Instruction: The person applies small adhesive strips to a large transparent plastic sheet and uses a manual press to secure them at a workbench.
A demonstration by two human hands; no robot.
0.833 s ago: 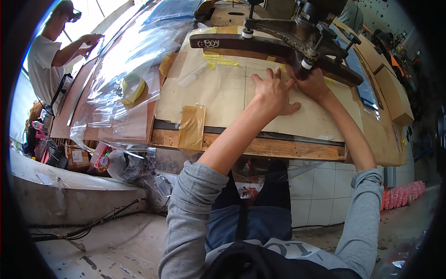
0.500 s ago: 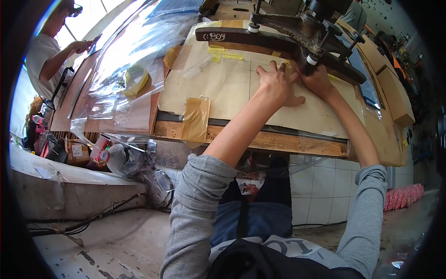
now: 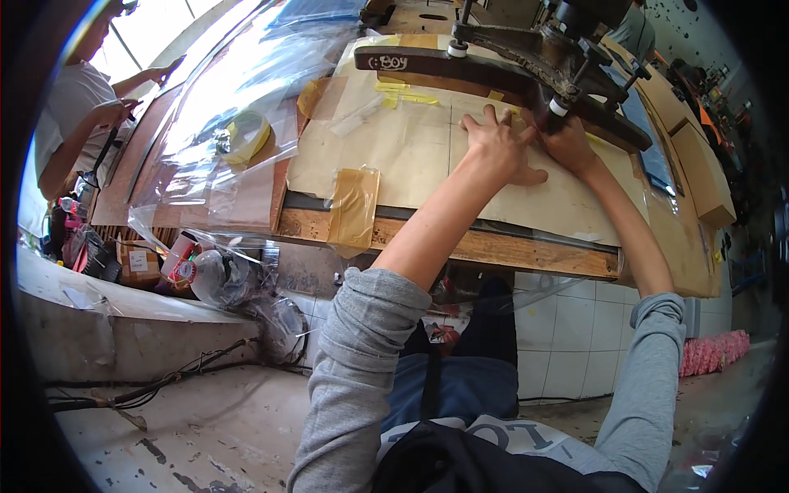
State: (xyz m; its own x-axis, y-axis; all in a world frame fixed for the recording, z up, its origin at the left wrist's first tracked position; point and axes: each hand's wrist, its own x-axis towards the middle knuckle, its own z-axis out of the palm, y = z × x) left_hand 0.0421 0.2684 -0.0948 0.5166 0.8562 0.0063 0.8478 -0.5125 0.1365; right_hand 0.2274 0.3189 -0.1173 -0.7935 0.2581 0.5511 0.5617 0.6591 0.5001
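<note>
Both hands press flat on a tan sheet (image 3: 411,148) that covers the top of a wooden workbench (image 3: 485,246). The left hand (image 3: 497,144) lies palm down with its fingers spread apart, gripping nothing. The right hand (image 3: 567,144) sits just beside it to the right, touching it, also pressed on the sheet directly below the dark metal machine arm (image 3: 509,62) that reaches across the far side of the bench; whether its fingers pinch anything cannot be told. The sheet lies in the middle of the bench, its near edge held by a strip of brown tape (image 3: 353,209). To the left, clear plastic film (image 3: 222,115) drapes over a yellow tape roll (image 3: 246,135). At the far left stands another person (image 3: 70,123).
</note>
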